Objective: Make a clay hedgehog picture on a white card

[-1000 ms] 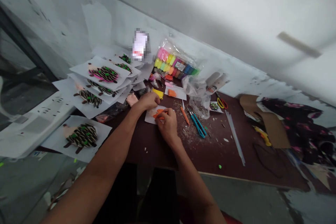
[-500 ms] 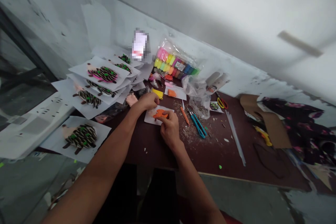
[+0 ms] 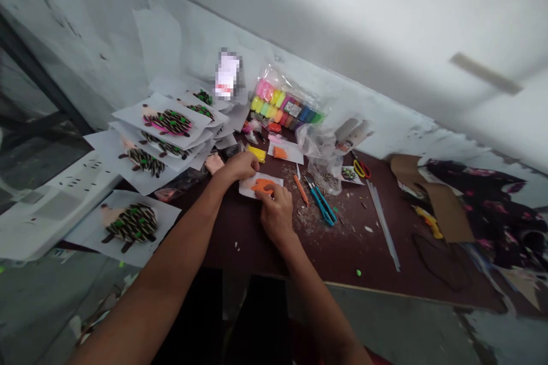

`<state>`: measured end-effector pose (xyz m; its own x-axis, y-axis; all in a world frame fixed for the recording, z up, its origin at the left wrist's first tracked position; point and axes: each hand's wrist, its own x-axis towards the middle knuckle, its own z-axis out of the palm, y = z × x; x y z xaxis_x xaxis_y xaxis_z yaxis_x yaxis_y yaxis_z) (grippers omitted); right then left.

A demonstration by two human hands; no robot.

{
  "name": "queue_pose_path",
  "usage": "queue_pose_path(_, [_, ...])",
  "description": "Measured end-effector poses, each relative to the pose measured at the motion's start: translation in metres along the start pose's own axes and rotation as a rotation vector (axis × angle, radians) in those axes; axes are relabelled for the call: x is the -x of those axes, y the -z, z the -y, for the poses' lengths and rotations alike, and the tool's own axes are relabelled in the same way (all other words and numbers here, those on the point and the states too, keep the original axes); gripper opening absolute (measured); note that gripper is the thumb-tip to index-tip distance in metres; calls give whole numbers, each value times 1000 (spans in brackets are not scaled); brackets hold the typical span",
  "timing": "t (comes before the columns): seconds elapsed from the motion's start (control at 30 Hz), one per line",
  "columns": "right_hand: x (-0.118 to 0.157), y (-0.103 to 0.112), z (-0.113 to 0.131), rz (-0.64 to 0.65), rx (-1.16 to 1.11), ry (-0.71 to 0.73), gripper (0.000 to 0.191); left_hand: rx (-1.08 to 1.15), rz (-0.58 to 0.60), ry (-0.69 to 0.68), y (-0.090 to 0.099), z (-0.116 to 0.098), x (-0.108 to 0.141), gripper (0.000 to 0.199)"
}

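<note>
My right hand (image 3: 276, 214) presses its fingertips onto a flattened patch of orange modelling clay (image 3: 262, 185), which lies on a small white paper card (image 3: 274, 181). My left hand (image 3: 242, 166) rests loosely curled at the card's upper left corner and holds nothing I can see. Close by lie a yellow clay piece (image 3: 257, 153) and an orange clay lump (image 3: 280, 152) on its own paper. Beyond them is a clear bag of coloured clay blocks (image 3: 286, 100). An orange-handled craft knife (image 3: 301, 189) and a blue-handled tool (image 3: 322, 206) sit to the right.
Stacked paper sheets bearing hedgehog-like clay pictures (image 3: 166, 122) crowd the left of the dark maroon table (image 3: 363, 245). Shavings litter it beside my hands. Further right are scissors (image 3: 362, 169), a plastic bag (image 3: 319, 151), a long clear strip (image 3: 383, 225), brown card (image 3: 445, 211) and floral cloth (image 3: 483, 199).
My right hand has moved up the card onto the orange clay, which now looks broader and flatter. My left hand has barely moved.
</note>
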<state>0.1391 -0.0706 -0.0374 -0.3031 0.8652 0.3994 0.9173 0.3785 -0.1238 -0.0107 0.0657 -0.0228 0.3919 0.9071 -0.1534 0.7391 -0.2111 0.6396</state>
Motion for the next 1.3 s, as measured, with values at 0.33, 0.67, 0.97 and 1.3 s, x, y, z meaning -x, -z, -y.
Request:
queue_pose_path(0.33, [0, -2, 0, 32, 15, 66, 30, 42, -11, -33, -1, 4, -3, 31])
queue_pose_path(0.67, [1, -5, -9, -174, -187, -76, 41, 95, -66, -63, -3, 8, -4, 26])
queue_pose_path(0.97, [-21, 10, -14, -189, -668, -330, 22, 658, -167, -137, 2, -8, -2, 30])
queue_pose_path(1.3, [-62, 10, -43, -39, -981, -405, 20, 794, 35, -228, 8, -18, 11, 30])
